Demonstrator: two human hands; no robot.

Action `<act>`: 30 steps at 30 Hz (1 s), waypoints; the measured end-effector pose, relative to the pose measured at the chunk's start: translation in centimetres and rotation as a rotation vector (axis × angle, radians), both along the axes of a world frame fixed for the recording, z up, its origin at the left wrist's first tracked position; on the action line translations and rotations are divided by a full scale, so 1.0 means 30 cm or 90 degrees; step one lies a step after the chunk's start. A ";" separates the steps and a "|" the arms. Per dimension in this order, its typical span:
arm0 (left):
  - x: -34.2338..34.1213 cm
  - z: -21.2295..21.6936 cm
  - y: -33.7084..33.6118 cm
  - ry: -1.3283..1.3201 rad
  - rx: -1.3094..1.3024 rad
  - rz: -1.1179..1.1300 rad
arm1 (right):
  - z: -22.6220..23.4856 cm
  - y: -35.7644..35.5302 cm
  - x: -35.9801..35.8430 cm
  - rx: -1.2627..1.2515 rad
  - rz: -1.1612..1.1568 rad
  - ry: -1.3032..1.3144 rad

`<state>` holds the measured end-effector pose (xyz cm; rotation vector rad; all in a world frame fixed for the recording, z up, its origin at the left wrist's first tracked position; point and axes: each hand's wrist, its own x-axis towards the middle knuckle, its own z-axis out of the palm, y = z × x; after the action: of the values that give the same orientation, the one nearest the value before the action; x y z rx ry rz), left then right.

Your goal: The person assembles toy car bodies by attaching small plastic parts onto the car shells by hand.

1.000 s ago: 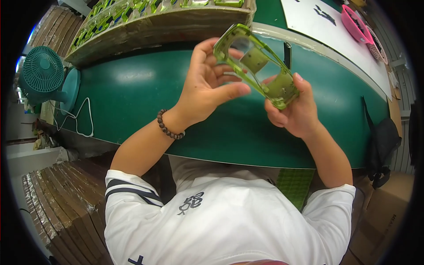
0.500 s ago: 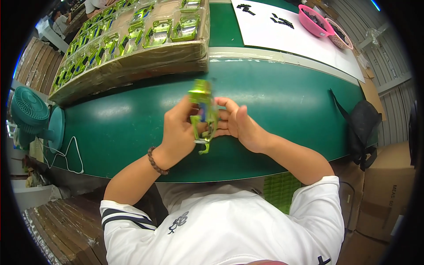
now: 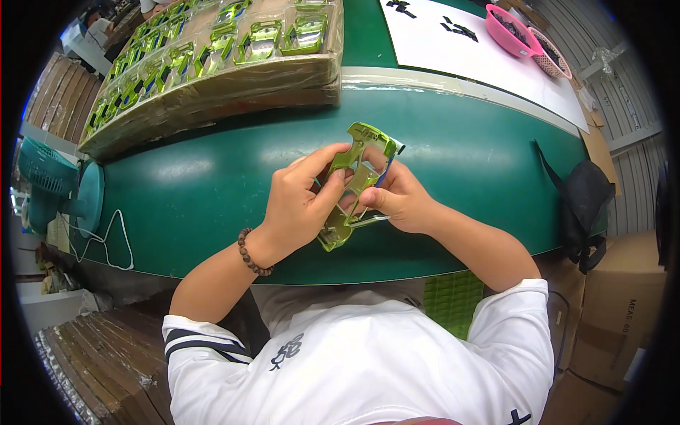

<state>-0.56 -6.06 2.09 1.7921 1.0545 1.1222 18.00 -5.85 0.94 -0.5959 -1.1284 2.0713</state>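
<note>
Between my two hands, above the green table (image 3: 212, 241), is a shiny lime-green plastic frame (image 3: 338, 234) with a see-through middle and a blue strip along one side. It is held tilted, its upper end leaning to the right. My left hand (image 3: 301, 191) pinches its left side between thumb and fingers. On the other side my right hand (image 3: 407, 202) grips the right edge, thumb in front and fingers partly hidden behind the frame.
A cardboard tray (image 3: 234, 81) full of similar green frames sits at the back left. A teal fan (image 3: 49, 170) with a white cable is at far left. Back right, a white board (image 3: 460, 64) carries small black pieces, a pink bowl (image 3: 506, 35) and a basket (image 3: 551, 60). A black bag (image 3: 584, 198) lies at right.
The green frame has turned from edge-on and blurred to a broader, tilted face. My right hand, open beside it before, has closed on its right edge.
</note>
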 end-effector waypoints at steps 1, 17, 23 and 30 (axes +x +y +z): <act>-0.003 0.000 0.003 -0.022 -0.002 -0.009 | 0.000 -0.002 -0.003 -0.003 0.001 -0.001; -0.012 0.019 0.016 0.005 0.064 0.112 | 0.012 0.021 0.006 -0.021 0.058 0.089; 0.002 -0.021 0.025 -0.047 -0.156 0.091 | -0.005 -0.011 -0.026 0.091 -0.026 -0.023; 0.025 -0.001 0.002 -0.030 -0.193 0.075 | -0.019 -0.013 -0.032 0.136 -0.074 -0.084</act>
<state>0.20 -6.00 2.08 1.4758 1.2424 1.0062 17.04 -6.23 0.38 -0.6822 -1.3378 1.8066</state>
